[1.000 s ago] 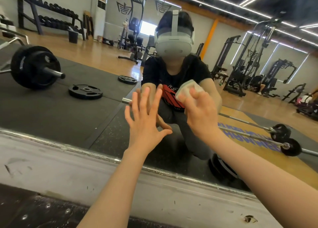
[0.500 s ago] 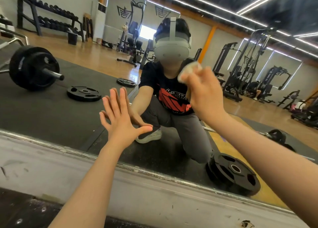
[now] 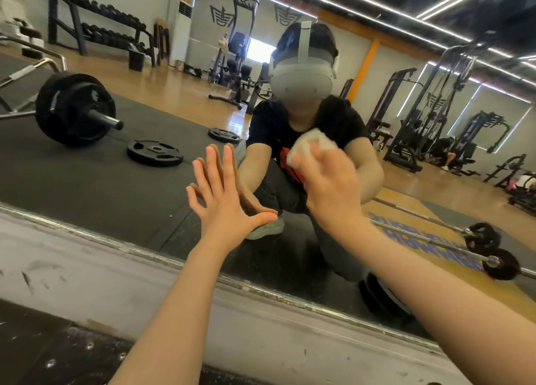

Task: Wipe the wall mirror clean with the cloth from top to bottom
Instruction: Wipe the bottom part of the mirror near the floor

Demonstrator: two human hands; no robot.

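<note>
1. I see my left hand (image 3: 223, 204) pressed flat against the large wall mirror (image 3: 87, 175), fingers (image 3: 213, 167) spread wide and holding nothing, not far above the mirror's bottom edge.
2. My right hand (image 3: 330, 193) is closed around a small white crumpled cloth (image 3: 310, 148), which sticks out above my knuckles and is against the glass, higher than the left hand and just to its right.
3. The cloth and this hand are blurred.
4. Below the mirror runs a scuffed pale grey wall strip (image 3: 87, 271), along its metal bottom edge.
5. In the glass I see a crouching person's reflection, a loaded black barbell (image 3: 75, 109) and a loose black weight plate (image 3: 155, 153) on dark matting.
</note>
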